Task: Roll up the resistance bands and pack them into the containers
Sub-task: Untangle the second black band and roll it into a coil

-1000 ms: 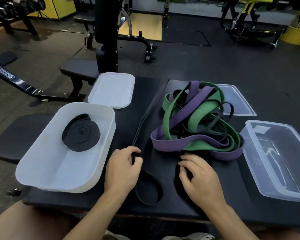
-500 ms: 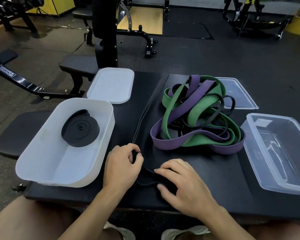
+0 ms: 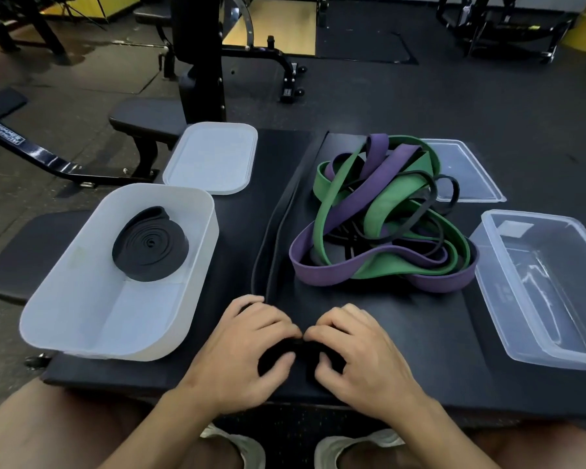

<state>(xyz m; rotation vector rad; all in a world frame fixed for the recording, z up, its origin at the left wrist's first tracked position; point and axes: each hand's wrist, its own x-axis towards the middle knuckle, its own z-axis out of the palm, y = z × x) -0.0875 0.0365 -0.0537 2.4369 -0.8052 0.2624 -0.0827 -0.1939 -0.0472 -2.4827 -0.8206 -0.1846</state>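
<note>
A long black resistance band (image 3: 278, 218) lies stretched away from me along the middle of the black table (image 3: 420, 333). Its near end is folded under my two hands at the front edge. My left hand (image 3: 247, 346) and my right hand (image 3: 356, 353) sit side by side, fingers curled round that folded end. A rolled black band (image 3: 149, 245) lies in the white tub (image 3: 61, 313) on the left. A tangle of purple, green and thin black bands (image 3: 383, 218) is heaped right of centre. A clear tub (image 3: 548, 292) stands empty at the right.
A white lid (image 3: 214, 157) lies behind the white tub and a clear lid (image 3: 464, 170) behind the band heap. Gym benches (image 3: 142, 120) and a machine frame (image 3: 197, 55) stand on the floor beyond the table. My knees are under the front edge.
My right hand slid left and met my left hand. Both hands now curl over the near end of the black band, whose loose loop at the table's front has been folded under them.
</note>
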